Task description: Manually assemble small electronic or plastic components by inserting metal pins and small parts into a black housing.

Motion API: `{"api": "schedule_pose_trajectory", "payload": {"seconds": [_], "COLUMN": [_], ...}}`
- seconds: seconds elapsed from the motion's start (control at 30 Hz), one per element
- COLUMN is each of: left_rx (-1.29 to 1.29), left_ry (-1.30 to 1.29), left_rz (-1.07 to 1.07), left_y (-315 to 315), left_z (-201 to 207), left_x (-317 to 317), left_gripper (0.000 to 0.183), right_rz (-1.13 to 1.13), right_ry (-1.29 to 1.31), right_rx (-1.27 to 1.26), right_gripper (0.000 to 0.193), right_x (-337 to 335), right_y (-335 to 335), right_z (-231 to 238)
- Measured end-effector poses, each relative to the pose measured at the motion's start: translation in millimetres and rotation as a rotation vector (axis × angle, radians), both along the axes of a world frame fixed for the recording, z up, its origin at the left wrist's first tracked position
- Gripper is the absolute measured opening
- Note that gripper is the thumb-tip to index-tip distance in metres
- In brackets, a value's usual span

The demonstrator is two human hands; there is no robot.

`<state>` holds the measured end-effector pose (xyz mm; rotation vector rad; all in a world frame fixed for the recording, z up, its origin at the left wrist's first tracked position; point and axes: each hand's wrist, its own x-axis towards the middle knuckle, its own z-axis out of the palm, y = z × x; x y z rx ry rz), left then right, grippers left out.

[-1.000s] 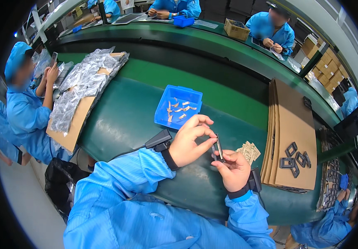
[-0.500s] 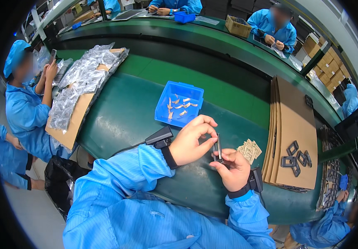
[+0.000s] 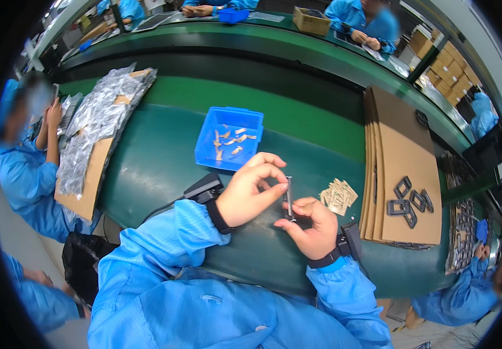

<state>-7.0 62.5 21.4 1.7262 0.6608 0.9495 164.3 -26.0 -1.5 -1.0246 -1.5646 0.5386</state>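
Between both hands, above the green table, I hold a small dark frame-like part [image 3: 288,199], upright and seen nearly edge-on. My left hand [image 3: 252,191] pinches its upper end between thumb and fingers. At its lower end, my right hand [image 3: 315,228] grips it with thumb and forefinger. Beyond my left hand sits a blue plastic bin [image 3: 201,146] with several small tan strips [image 3: 237,138] inside. A loose pile of flat beige pieces [image 3: 339,196] lies on the table just past my right hand.
A stack of cardboard sheets [image 3: 390,134] at the right carries several black rectangular frames [image 3: 399,207]. Clear plastic bags [image 3: 97,110] cover cardboard at the left. Co-workers in blue sit around the green table [image 3: 152,157]. A black bag [image 3: 82,262] stands at the lower left.
The whole scene has shifted left in the view, as my head has moved. Both hands still grip the frame-like part, which now stands more upright.
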Motion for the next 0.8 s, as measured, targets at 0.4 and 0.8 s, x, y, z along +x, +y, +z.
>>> {"api": "schedule_pose_trajectory", "payload": {"seconds": [0.4,0.8], "left_rx": [0.639,0.665], "left_ry": [0.288,0.256], "left_rz": [0.085,0.419], "left_y": [1.3,36.5], "left_z": [4.6,29.3], "left_x": [1.3,-27.4], "left_gripper": [0.016,0.013], "right_rz": [0.078,0.114], "right_ry": [0.039,0.649], "right_rx": [-0.189,-0.474], "right_gripper": [0.042,0.041], "right_x": [-2.1,1.7], "right_y": [-5.7,-1.3], "right_z": [4.3,4.2]}}
